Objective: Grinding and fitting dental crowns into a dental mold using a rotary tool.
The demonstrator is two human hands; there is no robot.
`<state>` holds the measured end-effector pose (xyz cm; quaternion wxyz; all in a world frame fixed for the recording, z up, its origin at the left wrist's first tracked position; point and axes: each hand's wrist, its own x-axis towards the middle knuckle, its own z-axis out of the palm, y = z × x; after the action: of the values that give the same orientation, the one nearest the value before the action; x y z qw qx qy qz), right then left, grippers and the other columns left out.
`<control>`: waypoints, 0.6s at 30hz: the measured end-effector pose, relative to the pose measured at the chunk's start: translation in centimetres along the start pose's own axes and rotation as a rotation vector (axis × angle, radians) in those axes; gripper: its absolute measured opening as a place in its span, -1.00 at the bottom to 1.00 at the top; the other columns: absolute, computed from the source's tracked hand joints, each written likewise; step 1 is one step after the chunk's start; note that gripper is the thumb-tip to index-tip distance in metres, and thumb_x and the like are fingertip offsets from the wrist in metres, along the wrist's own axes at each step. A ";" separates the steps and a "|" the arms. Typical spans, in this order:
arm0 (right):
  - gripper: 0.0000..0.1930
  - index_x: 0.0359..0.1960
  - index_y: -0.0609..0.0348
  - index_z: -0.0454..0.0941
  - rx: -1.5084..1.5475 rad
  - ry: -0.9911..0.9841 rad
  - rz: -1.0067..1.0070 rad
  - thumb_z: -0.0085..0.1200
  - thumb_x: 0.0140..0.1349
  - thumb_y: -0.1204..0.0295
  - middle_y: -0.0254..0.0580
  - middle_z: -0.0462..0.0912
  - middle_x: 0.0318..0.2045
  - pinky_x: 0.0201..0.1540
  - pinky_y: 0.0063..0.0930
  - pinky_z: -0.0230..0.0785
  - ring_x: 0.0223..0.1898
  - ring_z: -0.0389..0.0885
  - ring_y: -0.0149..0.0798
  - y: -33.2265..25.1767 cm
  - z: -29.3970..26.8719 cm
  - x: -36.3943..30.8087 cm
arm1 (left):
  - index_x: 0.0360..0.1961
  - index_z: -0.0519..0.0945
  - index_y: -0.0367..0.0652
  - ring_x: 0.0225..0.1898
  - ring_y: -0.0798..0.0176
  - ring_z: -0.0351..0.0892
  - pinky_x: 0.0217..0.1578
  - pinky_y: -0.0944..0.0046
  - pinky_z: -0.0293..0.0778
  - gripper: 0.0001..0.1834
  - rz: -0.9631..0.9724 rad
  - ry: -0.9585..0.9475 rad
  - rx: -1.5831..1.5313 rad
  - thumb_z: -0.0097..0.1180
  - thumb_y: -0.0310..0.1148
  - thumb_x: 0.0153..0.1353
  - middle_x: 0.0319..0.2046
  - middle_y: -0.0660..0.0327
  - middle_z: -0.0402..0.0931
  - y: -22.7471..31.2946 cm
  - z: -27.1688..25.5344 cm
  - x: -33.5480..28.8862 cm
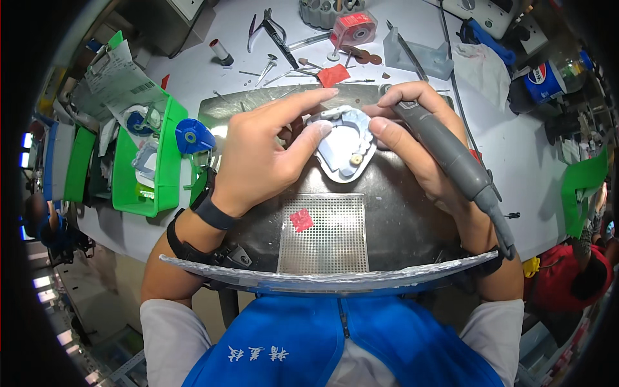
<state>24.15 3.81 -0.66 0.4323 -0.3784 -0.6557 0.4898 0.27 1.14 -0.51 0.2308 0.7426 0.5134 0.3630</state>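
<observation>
A pale blue-white dental model (336,158), shaped like an arch, is held up over the dark metal work surface. One yellowish tooth (356,158) stands out on its lower right part. My left hand (271,138) grips the model's left side, thumb on its upper face and index finger stretched past it; the other fingers are partly hidden. In my right hand (422,138) lies a grey rotary handpiece (451,148), its cord trailing toward my forearm. The right thumb touches the model's right edge. Below the model, a red paper piece (301,220) rests on a perforated metal plate (348,248).
Pliers (277,40), small burs and another red paper piece (333,75) lie behind my hands, near a red tape dispenser (354,29). A green bin (169,155) with models stands left. At right are a cola bottle (538,84) and white cloth (482,72).
</observation>
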 end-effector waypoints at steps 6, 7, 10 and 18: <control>-0.68 0.09 0.18 0.39 0.267 -0.061 0.208 0.16 0.35 0.52 -0.02 0.73 -0.10 -0.27 -0.70 0.34 -0.28 0.54 -0.55 -1.4 -0.1 -0.1 | 0.21 0.64 -0.26 -0.11 0.37 0.74 -0.23 0.45 0.59 -0.53 -0.047 0.012 -0.205 0.36 -0.54 0.24 -0.06 0.10 0.75 0.6 0.1 -0.4; -0.68 0.09 0.18 0.39 0.269 -0.061 0.209 0.16 0.35 0.52 -0.02 0.73 -0.10 -0.27 -0.70 0.34 -0.28 0.54 -0.55 -1.4 0.0 -0.1 | 0.22 0.63 -0.25 -0.12 0.38 0.73 -0.23 0.45 0.59 -0.51 -0.039 0.020 -0.239 0.36 -0.54 0.24 -0.07 0.09 0.75 0.7 0.2 -0.4; -0.63 0.13 0.18 0.36 0.357 -0.049 0.219 0.16 0.34 0.52 0.02 0.71 -0.07 -0.24 -0.66 0.38 -0.20 0.61 -0.49 -1.2 -0.1 -0.1 | 0.24 0.61 -0.25 -0.14 0.40 0.72 -0.21 0.46 0.58 -0.51 -0.110 -0.025 -0.228 0.34 -0.55 0.26 -0.08 0.11 0.74 1.3 0.0 -0.5; -0.62 0.13 0.15 0.36 0.334 -0.030 0.211 0.17 0.32 0.53 0.02 0.72 -0.09 -0.29 -0.66 0.37 -0.24 0.61 -0.49 -1.6 -0.2 -0.2 | 0.25 0.62 -0.10 -0.24 0.26 0.68 -0.26 0.31 0.57 -0.32 0.290 -0.099 -0.077 0.55 -0.31 0.05 -0.16 0.12 0.72 0.6 -1.1 0.2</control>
<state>24.30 3.30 0.85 0.4257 -0.3608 -0.5284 0.6398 -0.19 1.11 0.64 0.2292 0.8167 0.3744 0.3746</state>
